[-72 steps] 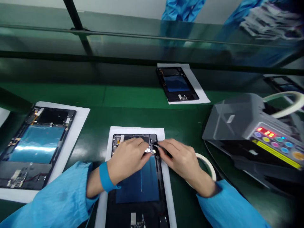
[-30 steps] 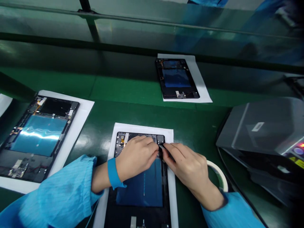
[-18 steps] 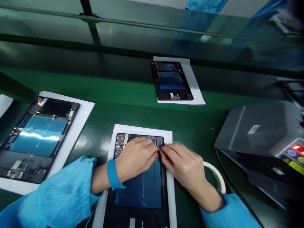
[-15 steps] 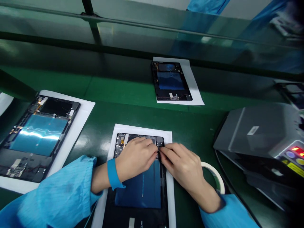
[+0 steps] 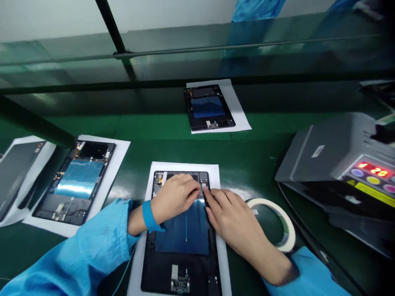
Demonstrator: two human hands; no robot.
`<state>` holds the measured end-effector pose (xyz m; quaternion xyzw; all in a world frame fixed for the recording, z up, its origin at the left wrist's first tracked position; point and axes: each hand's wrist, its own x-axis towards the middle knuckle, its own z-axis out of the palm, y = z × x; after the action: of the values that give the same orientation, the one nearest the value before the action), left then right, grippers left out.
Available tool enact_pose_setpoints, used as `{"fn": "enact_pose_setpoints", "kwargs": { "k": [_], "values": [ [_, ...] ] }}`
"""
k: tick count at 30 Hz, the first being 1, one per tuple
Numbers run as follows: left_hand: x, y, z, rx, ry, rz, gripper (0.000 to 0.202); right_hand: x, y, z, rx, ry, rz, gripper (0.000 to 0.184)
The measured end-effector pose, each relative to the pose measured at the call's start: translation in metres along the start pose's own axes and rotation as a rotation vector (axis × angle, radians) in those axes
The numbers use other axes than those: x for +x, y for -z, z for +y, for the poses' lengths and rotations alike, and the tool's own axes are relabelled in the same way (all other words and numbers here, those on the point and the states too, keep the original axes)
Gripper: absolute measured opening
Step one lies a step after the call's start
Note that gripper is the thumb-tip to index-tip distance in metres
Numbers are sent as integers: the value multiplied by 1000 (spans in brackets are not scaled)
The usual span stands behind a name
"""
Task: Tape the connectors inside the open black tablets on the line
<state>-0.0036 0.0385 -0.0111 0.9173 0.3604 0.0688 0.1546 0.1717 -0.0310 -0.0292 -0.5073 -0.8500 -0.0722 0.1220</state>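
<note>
An opened tablet [image 5: 182, 263] lies on a white paper sheet [image 5: 226, 271], its inner parts facing up, with a blue-filmed battery [image 5: 182, 234] in the middle. My left hand [image 5: 175, 196], with a blue wrist strap, is over the tablet's upper part. Its thumb and forefinger are pinched near the upper right corner; what they hold, if anything, is hidden. My right hand [image 5: 231, 211] rests at the tablet's right edge. Its index fingertip touches near the same corner, with the thumb apart below it, and nothing shows in it.
Another opened tablet [image 5: 77, 181] lies on paper at left, beside a dark panel [image 5: 18, 172]. A third tablet [image 5: 208, 107] is on the back ledge. At right are a tape roll [image 5: 290, 234] and a grey machine [image 5: 327, 144] with a lit red display. Someone's blue clothing [image 5: 259, 10] shows behind the glass.
The view has shifted, showing more of the tablet's lower end and the left side. My right fingers have loosened from a pinch, the index now stretched out. My left hand keeps its pinch.
</note>
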Motion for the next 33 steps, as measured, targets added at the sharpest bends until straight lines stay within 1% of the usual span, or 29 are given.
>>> {"fn": "enact_pose_setpoints", "kwargs": {
  "k": [1,3,4,5,6,7,8,9,10,12,13,15,18,21,23,25,27,28,29,30,32,33],
  "values": [
    [-2,9,2,35,-6,-46,13,-3,0,0,18,-1,7,38],
    [-2,32,6,135,-13,-174,16,-7,1,0,31,-6,30,38],
    [3,44,7,198,-11,-236,19,-8,2,0,34,-9,38,38],
    [10,55,7,264,-4,-273,21,-9,3,0,36,-11,44,39],
    [22,63,6,329,9,-278,22,-10,4,0,38,-12,45,40],
    [37,69,3,388,25,-255,22,-11,5,-1,38,-11,42,40],
    [54,70,-2,439,45,-206,23,-12,6,-1,39,-8,35,39],
    [73,69,-8,497,76,-152,25,-12,6,-1,40,-5,26,39],
    [92,65,-15,522,98,-128,26,-12,6,-1,41,0,19,38],
    [127,53,-31,544,122,-115,27,-12,6,0,48,3,1,38],
    [141,46,-38,550,127,-123,27,-12,6,0,54,1,-5,37],
    [158,34,-49,558,118,-146,23,-12,7,1,68,-3,-17,37],
    [164,24,-55,573,82,-176,29,-12,8,2,84,-7,-36,37],
    [163,27,-56,594,73,-193,32,-13,9,3,98,-6,-53,37],
    [163,36,-54,606,78,-198,30,-13,10,3,106,-3,-54,37],
    [160,51,-46,617,80,-188,28,-14,9,3,107,-1,-41,37],
    [144,73,-30,625,71,-163,26,-14,8,3,102,3,-22,37],
    [130,85,-18,624,55,-149,24,-14,7,2,99,5,-14,37],
    [110,97,-4,623,36,-135,22,-15,6,2,96,8,-10,37],
    [87,108,12,608,-17,-121,19,-16,5,2,97,12,-11,37],
    [30,125,48,566,-66,-99,14,-21,4,4,119,3,-12,36],
    [0,128,66,539,-96,-82,15,-24,4,6,136,-10,-9,35]
  ]
}}
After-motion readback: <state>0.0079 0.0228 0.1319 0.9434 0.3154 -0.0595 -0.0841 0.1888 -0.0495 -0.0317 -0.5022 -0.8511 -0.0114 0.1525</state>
